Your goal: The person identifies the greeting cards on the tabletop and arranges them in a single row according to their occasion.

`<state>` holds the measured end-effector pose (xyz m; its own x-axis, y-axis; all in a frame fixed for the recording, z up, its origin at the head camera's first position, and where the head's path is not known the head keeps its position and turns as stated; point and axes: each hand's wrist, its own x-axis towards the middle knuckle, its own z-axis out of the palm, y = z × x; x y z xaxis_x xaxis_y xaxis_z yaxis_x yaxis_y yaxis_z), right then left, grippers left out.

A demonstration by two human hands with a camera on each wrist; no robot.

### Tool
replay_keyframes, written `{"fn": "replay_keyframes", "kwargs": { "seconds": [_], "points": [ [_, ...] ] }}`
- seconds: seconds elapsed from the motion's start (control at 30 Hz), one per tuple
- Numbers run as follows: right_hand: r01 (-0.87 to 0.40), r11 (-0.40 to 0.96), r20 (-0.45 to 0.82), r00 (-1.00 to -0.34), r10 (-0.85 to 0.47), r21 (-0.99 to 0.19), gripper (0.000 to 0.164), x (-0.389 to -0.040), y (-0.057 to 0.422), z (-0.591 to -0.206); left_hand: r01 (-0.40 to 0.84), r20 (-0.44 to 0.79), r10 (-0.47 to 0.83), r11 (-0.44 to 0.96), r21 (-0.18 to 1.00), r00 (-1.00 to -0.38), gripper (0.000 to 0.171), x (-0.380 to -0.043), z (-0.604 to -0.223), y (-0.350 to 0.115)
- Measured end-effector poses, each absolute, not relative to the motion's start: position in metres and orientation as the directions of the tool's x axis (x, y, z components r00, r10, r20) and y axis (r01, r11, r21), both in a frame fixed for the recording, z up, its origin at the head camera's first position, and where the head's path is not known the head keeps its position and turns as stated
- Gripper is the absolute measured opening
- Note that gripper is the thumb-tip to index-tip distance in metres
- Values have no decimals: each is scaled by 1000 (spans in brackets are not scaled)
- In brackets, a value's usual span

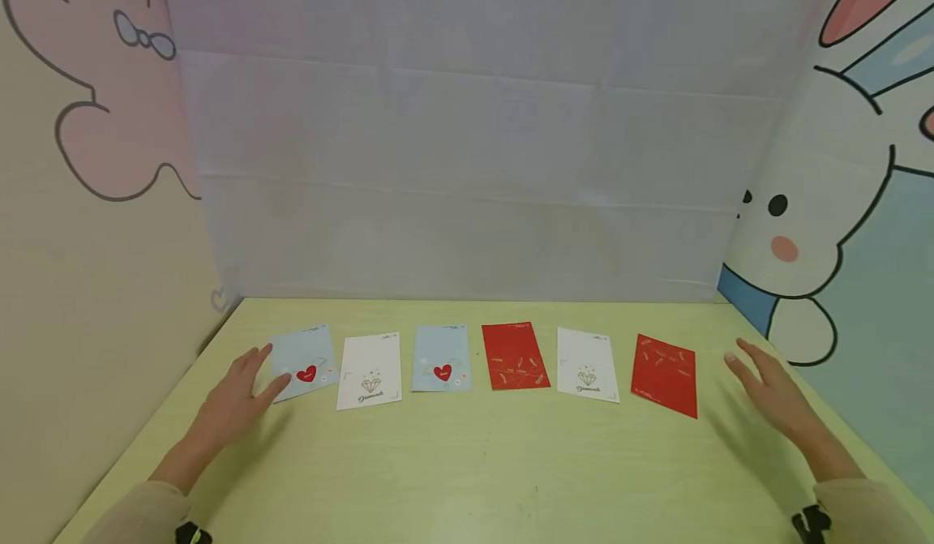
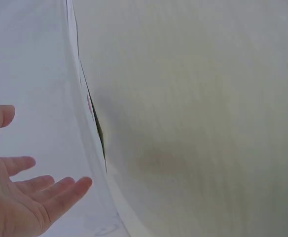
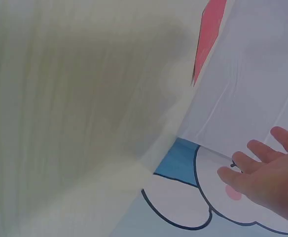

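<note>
Several cards lie in a row across the table. From left to right in the head view come a light blue card with a red heart, a white card with a gold diamond, another blue heart card, a red card, another white diamond card and a tilted red card. My left hand, fingers relaxed and apart, holds nothing and overlaps the left edge of the first blue card. Beyond the last red card, my right hand is also spread and holds nothing.
The pale yellow-green table ends at a white hanging sheet behind the cards. A wall with a cartoon rabbit borders the right side, and one with a pink cartoon figure the left.
</note>
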<state>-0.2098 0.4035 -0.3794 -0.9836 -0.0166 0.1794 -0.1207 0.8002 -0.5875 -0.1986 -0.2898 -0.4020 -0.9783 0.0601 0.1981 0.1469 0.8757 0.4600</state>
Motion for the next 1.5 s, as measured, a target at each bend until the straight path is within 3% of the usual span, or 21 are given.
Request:
{"fn": "replay_keyframes", "kwargs": {
  "seconds": [0.17, 0.3, 0.43, 0.57, 0.77, 1.03, 1.27, 1.5],
  "points": [
    [-8, 515, 54, -996, 75, -857, 66, -223, 421, -402, 35, 95, -60, 635, 771, -994, 73, -203, -411, -302],
    [60, 147, -44, -993, 109, -987, 69, -228, 425, -414, -10, 25, -91, 366, 931, -996, 82, -220, -437, -323],
    [85, -318, -118, -989, 86, -944, 57, -220, 406, -402, -80, -59, -107, 202, 976, -993, 90, -226, -446, -332],
    [89, -565, -136, -990, 42, -820, 34, -213, 384, -392, -163, -153, -79, 143, 976, -985, 90, -212, -423, -322],
    [155, -597, -169, -985, -32, -787, 28, -213, 349, -383, -212, -209, -38, 155, 965, -977, 81, -191, -392, -303],
    [197, -533, -164, -980, -109, -823, 17, -225, 300, -379, -252, -250, -36, 131, 959, -968, 82, -191, -395, -305],
    [273, -405, -234, -962, -143, -873, 61, -233, 255, -380, -258, -258, -20, 144, 955, -966, 80, -191, -396, -307],
    [261, -291, -210, -958, -193, -920, 51, -238, 213, -384, -274, -274, -25, 157, 949, -961, 82, -192, -398, -308]
  ]
}}
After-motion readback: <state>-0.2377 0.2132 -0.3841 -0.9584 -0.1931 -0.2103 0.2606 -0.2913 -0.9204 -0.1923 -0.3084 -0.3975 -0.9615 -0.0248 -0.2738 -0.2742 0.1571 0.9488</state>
